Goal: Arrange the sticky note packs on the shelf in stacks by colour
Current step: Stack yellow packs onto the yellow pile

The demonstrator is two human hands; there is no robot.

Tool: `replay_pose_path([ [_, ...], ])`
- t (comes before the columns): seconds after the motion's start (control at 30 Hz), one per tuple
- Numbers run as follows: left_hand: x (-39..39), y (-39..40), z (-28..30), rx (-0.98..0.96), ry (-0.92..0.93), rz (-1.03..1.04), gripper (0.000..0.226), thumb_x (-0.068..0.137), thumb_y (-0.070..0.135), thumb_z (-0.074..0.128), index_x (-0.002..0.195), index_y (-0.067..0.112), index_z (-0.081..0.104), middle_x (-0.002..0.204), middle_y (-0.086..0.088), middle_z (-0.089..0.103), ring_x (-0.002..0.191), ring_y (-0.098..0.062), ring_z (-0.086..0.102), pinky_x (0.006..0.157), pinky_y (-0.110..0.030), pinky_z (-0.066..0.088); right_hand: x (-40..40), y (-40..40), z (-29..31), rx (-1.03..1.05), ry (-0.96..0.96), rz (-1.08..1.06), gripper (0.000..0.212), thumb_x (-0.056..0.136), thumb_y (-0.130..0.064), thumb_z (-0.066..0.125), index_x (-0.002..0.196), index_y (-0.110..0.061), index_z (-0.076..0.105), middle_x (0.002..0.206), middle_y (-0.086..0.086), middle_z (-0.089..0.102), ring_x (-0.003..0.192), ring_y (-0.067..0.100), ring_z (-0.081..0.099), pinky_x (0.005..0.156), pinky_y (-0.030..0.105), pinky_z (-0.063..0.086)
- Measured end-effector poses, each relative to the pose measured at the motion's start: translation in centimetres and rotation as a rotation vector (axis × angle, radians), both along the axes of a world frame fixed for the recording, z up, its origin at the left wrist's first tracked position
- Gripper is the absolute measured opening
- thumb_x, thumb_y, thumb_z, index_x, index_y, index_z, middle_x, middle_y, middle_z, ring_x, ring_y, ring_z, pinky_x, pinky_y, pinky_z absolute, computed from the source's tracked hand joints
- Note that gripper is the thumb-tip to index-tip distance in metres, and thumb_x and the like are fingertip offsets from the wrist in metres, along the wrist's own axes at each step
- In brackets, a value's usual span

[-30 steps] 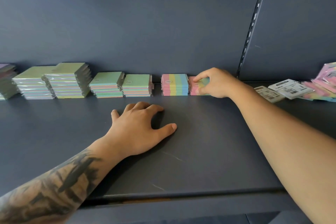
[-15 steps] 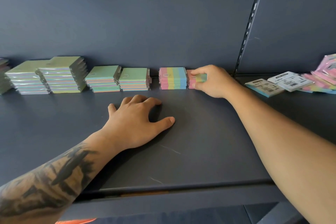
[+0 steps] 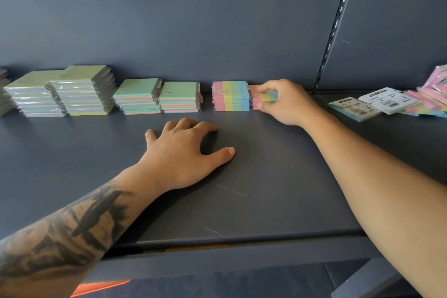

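Note:
Along the back of the dark shelf (image 3: 266,201) stand stacks of sticky note packs. Two tall green-topped stacks (image 3: 63,92) are at the left, then two lower green stacks (image 3: 157,97). A rainbow-striped stack (image 3: 231,95) stands right of them. My right hand (image 3: 283,101) grips a second rainbow-striped stack (image 3: 256,98) right beside it, thumb at the front and fingers on top; most of that stack is hidden. My left hand (image 3: 186,152) rests flat on the shelf in front, fingers spread, holding nothing.
Loose packs (image 3: 387,103) lie scattered on the shelf section at the right, some label side up, with pink ones (image 3: 435,87) at the far edge. A slotted metal upright (image 3: 336,24) divides the back panels. More packs (image 3: 4,94) sit at the far left edge.
The camera has tilted a little, so the row sits lower in view. My right hand has stayed on the right-hand rainbow stack, shifting its fingers slightly. My left hand has not moved.

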State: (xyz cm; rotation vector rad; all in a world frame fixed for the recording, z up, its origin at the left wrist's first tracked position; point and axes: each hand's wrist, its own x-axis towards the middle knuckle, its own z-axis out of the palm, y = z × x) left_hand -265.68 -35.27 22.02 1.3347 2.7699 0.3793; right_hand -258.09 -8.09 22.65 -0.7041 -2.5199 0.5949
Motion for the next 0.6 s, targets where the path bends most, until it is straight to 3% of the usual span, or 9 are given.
replay_pose_path([
  [0.23, 0.1, 0.0, 0.1, -0.010, 0.003, 0.002, 0.077, 0.078, 0.092, 0.032, 0.143, 0.052, 0.040, 0.153, 0.011, 0.040, 0.147, -0.023, 0.030, 0.118, -0.061, 0.020, -0.2, -0.3, -0.2, -0.013, 0.003, -0.010, 0.048, 0.090, -0.025, 0.075, 0.136, -0.029, 0.062, 0.139, -0.001, 0.055, 0.123, 0.019, 0.053, 0.091, 0.026, 0.037],
  [0.37, 0.0, 0.0, 0.1, -0.020, 0.010, -0.008, 0.078, 0.078, 0.093, 0.029, 0.144, 0.052, 0.039, 0.153, 0.011, 0.040, 0.147, -0.022, 0.030, 0.118, -0.060, 0.021, 0.3, -0.5, 0.0, 0.002, -0.015, -0.002, 0.060, 0.084, -0.024, 0.077, 0.140, -0.030, 0.057, 0.147, -0.005, 0.046, 0.132, 0.017, 0.048, 0.099, 0.025, 0.036],
  [0.47, 0.0, -0.1, 0.1, -0.031, 0.008, -0.013, 0.080, 0.079, 0.093, 0.027, 0.146, 0.052, 0.038, 0.156, 0.009, 0.039, 0.147, -0.024, 0.032, 0.118, -0.062, 0.021, 1.4, -1.2, 0.6, 0.059, -0.071, -0.048, 0.074, 0.087, -0.027, 0.074, 0.153, -0.029, 0.041, 0.157, -0.001, 0.037, 0.140, 0.021, 0.041, 0.102, 0.026, 0.034],
  [0.6, 0.9, -0.5, 0.5, -0.066, 0.023, -0.008, 0.079, 0.083, 0.092, 0.027, 0.149, 0.050, 0.037, 0.160, 0.010, 0.036, 0.149, -0.024, 0.032, 0.117, -0.066, 0.021, 3.8, -3.7, 0.8, 0.133, -0.248, -0.201, 0.084, 0.095, -0.045, 0.061, 0.163, -0.034, 0.012, 0.171, 0.009, 0.010, 0.152, 0.040, 0.022, 0.117, 0.049, 0.031],
])
